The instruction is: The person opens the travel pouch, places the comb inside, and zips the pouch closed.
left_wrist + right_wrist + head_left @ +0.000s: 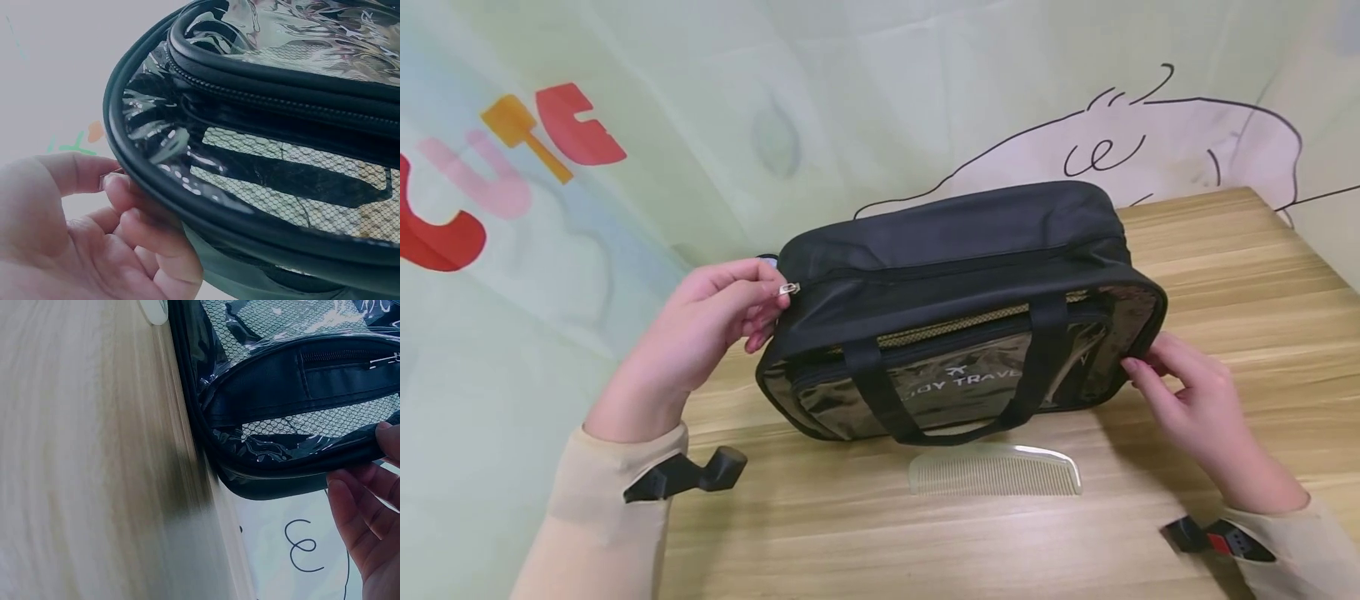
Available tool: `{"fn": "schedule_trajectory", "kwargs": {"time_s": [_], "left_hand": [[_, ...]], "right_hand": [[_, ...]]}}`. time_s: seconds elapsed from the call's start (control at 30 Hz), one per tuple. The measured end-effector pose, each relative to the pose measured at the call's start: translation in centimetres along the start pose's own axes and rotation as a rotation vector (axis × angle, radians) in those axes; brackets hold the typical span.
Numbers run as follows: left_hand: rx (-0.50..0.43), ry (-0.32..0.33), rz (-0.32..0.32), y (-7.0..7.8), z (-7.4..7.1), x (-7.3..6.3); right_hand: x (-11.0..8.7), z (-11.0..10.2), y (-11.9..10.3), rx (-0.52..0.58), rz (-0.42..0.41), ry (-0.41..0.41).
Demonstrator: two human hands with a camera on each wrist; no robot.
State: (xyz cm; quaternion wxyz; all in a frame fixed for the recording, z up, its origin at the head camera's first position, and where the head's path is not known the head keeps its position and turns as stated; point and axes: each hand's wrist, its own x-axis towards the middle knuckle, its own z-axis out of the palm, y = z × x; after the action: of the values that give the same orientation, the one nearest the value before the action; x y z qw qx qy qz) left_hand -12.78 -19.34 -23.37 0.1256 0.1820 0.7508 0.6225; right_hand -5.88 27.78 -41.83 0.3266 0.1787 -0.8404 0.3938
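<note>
A black travel toiletry bag [955,225] with a clear front panel, white lettering and a strap handle [883,396] stands upright on the wooden table. At its upper left corner, my left hand [722,308] pinches the metal zipper pull [788,289] between thumb and fingers. The top zipper line runs closed across the bag in the head view. On the opposite side my right hand [1195,408] grips the bag's lower right edge, thumb at the front. The right wrist view shows its fingertips [340,481] at the black piping, beside the mesh [325,419] seen through the clear side.
A pale translucent comb [996,472] lies on the wooden table [820,533] just in front of the bag. Part of a small bluish thing [767,259] peeks out behind the bag's left corner. A printed curtain [715,108] hangs behind and to the left.
</note>
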Motion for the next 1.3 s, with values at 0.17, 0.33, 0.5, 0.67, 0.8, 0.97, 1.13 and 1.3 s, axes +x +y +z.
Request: {"fn": "schedule_trajectory", "kwargs": {"time_s": [0.17, 0.33, 0.5, 0.67, 0.8, 0.97, 1.13, 1.3], "left_hand": [[0.091, -0.032, -0.003, 0.8, 0.2, 0.6], [0.114, -0.028, -0.027, 1.3, 0.8, 1.1], [0.142, 0.000, -0.046, 1.8, 1.3, 1.2], [0.254, 0.042, -0.073, 2.5, 2.0, 1.5], [0.292, 0.060, -0.089, 2.8, 2.5, 1.7], [0.299, 0.063, -0.088, 3.1, 3.0, 1.8], [0.319, 0.052, -0.100, 3.5, 3.2, 1.9], [0.354, 0.032, -0.101, 3.9, 3.5, 2.0]], "right_hand": [[0.0, -0.2, 0.0, 0.002, -0.001, 0.012], [-0.2, -0.3, 0.1, 0.002, 0.004, 0.028], [-0.3, -0.4, 0.2, -0.004, 0.012, 0.005], [-0.3, -0.5, 0.1, -0.002, 0.026, 0.004], [-0.3, -0.5, 0.1, -0.007, 0.026, 0.004], [-0.2, -0.3, 0.1, -0.015, 0.016, -0.005], [0.0, -0.3, -0.1, -0.020, 0.017, -0.024], [0.0, -0.3, -0.2, -0.026, 0.026, -0.034]]}}
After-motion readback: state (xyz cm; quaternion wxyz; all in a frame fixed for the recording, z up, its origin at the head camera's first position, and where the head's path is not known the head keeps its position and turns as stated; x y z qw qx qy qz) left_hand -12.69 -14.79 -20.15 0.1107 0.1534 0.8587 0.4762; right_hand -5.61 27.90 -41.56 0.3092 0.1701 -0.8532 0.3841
